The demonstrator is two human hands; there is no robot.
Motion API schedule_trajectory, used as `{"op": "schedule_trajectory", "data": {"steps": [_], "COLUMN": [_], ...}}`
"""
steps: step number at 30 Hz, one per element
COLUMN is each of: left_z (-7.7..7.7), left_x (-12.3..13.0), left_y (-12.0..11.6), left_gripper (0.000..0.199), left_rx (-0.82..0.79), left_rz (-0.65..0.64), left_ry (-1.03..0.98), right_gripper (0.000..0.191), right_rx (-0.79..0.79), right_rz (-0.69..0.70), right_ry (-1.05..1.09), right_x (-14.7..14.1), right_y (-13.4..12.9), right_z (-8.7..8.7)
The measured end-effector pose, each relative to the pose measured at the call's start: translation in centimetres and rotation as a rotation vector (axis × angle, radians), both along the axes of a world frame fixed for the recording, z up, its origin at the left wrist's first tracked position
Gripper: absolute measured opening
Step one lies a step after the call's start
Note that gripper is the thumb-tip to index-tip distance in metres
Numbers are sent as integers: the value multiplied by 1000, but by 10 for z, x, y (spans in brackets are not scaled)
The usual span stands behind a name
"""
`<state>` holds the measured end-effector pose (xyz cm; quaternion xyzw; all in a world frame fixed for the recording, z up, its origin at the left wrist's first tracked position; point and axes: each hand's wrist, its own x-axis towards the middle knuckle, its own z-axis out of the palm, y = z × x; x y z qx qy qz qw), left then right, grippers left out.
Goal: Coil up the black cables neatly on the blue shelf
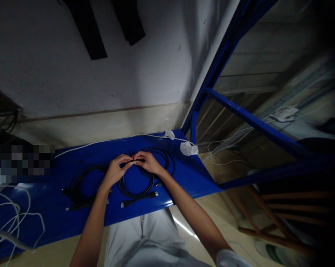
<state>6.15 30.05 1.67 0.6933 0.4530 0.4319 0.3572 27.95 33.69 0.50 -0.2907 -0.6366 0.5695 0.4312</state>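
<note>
A coiled black cable (136, 196) lies on the blue table in front of me, its two plug ends pointing out at the near side. My left hand (118, 170) pinches the top of this coil, thumb against fingers. Close beside it, my right hand (148, 163) grips the same stretch of cable, and the fingertips of both hands almost meet. Another black cable coil (80, 185) rests left of my left wrist, partly hidden by it. Behind my right hand lies a further black cable coil (171, 163), partly covered by the hand and forearm.
The blue tabletop (195, 178) ends at a wall behind. A white cord (100, 141) runs along its back edge to crumpled white plastic (189, 148). Tangled white cables (17, 211) lie at the left. A blue metal frame (253, 120) and a wooden chair (267, 222) stand at the right.
</note>
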Motion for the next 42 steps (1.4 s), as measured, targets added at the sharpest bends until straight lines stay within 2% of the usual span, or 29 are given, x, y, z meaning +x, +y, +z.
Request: {"op": "schedule_trajectory", "data": {"steps": [6,15,23,30,42], "left_z": [-2,8,4,6,15], "left_x": [-2,1,7,8,10], "left_y": [-2,-6,-6,-7,-10], "left_gripper": [21,19,24,22,20], "left_rx": [39,135,138,149,173], "left_rz": [35,67,147,132,95], "left_ry": [33,40,34,59,56], "right_gripper": [32,24,18,12,25], "right_rx": [45,94,118,138,92], "right_rz": [11,-17,-35,-20,-8], "right_ry": [17,-15,-39,-3,-18], "right_x": [0,1,0,0,0], "right_y": [-2,-3,-3,-3,-3], "right_z": [4,6,7,7,5]}}
